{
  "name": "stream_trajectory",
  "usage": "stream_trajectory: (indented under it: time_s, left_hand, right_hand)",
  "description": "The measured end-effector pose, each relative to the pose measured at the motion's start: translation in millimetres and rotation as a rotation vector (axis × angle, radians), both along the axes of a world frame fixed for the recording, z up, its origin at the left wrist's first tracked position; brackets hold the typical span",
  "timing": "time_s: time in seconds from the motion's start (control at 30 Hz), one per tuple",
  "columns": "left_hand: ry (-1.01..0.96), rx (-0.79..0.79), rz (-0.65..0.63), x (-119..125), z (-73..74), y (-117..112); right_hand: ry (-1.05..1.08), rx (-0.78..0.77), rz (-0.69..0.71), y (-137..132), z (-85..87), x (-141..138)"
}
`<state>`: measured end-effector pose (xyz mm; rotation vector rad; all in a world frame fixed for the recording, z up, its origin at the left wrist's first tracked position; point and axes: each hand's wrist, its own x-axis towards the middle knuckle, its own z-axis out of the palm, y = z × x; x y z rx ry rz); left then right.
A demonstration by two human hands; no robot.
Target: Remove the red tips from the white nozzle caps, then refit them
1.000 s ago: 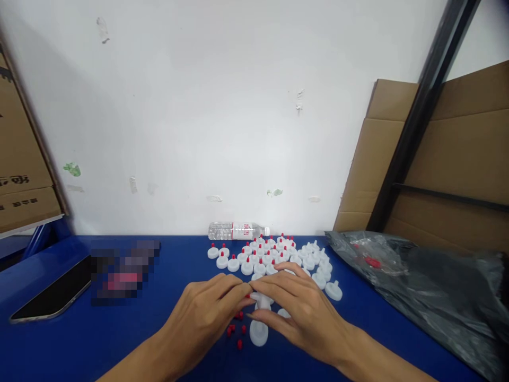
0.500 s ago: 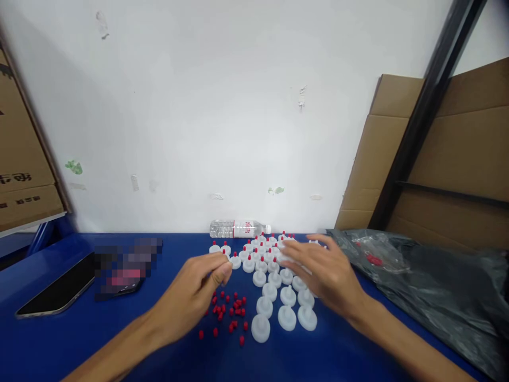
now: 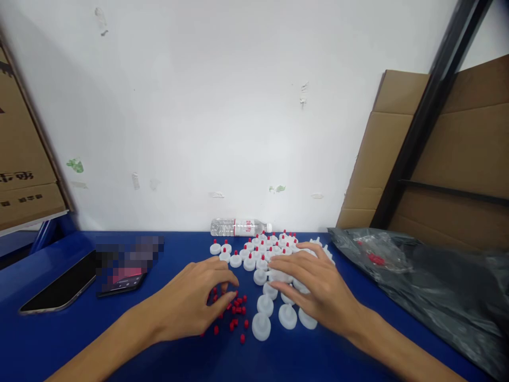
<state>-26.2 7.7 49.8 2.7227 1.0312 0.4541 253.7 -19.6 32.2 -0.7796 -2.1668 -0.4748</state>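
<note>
My left hand [image 3: 199,300] is over small red caps [image 3: 238,310] scattered on the blue table [image 3: 170,358]. Its thumb and index finger are apart, with nothing visibly held between them. To the right, my right hand [image 3: 314,278] grips a white nozzle lid [image 3: 280,276] that is turned on its side, tip toward the left. Its fingers hide part of this lid and several others below. Plain white nozzle lids [image 3: 261,326] stand in rough rows in front of that hand. Behind them stand several white lids with red tips [image 3: 236,259].
A clear bottle [image 3: 238,227] lies against the wall. Two phones, one dark [image 3: 59,284] and one with a lit screen [image 3: 125,278], are at left. Dark plastic sheeting [image 3: 429,289] covers the right side, bearing a clear bag with red caps [image 3: 377,257]. Cardboard [image 3: 369,154] stands behind.
My left hand has dropped from beside the red-tipped lids to the loose red caps, its fingers parting. My right hand has moved slightly nearer and left, with a lid now tilted in its fingers.
</note>
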Motion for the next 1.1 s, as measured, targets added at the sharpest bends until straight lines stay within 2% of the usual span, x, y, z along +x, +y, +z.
stream_trajectory:
  time_s: [0.1, 0.27, 0.33, 0.4, 0.47, 0.5, 0.57, 0.63, 0.73, 0.9, 1.1]
  left_hand:
    - [-0.153, -0.018, -0.041, 6.5, 0.7, -5.7]
    - [-0.378, -0.023, -0.187, 24.7, -10.3, -20.5]
    - [-0.447, 0.005, -0.221, 26.5, -12.5, -20.0]
    - [-0.462, 0.081, -0.196, 21.3, -11.9, -12.1]
    - [-0.389, 0.249, -0.112, 9.5, -10.7, 2.5]
    - [-0.311, 0.380, -0.066, 2.3, -10.5, 11.0]
    - [-0.081, 0.493, 0.038, -12.1, -11.8, 27.3]
    - [0.116, 0.484, 0.096, -22.5, -14.8, 38.8]
    - [0.278, 0.387, 0.090, -27.4, -19.4, 44.5]
    - [0.262, 0.278, 0.078, -20.9, -21.5, 39.4]
    - [0.121, 0.283, 0.135, -17.4, -19.6, 35.4]
  right_hand:
    - [-0.026, -0.064, 0.043, -8.4, -3.3, -10.7]
    - [-0.022, -0.081, 0.132, -19.6, -8.9, -25.3]
    - [-0.004, -0.076, 0.141, -20.8, -9.3, -26.4]
    - [0.018, -0.102, 0.103, -19.2, -8.2, -24.1]
    - [0.040, -0.164, 0.034, -14.9, -6.6, -19.4]
    - [0.044, -0.202, -0.002, -11.9, -6.0, -16.6]
    - [0.043, -0.265, -0.071, -4.5, -6.0, -10.6]
    - [0.030, -0.298, -0.128, 3.5, -7.6, -4.8]
    - [-0.006, -0.348, -0.196, 13.4, -12.1, 2.1]
    - [-0.057, -0.444, -0.211, 19.8, -18.9, 7.5]
    - [-0.106, -0.392, -0.199, 20.0, -18.9, 7.8]
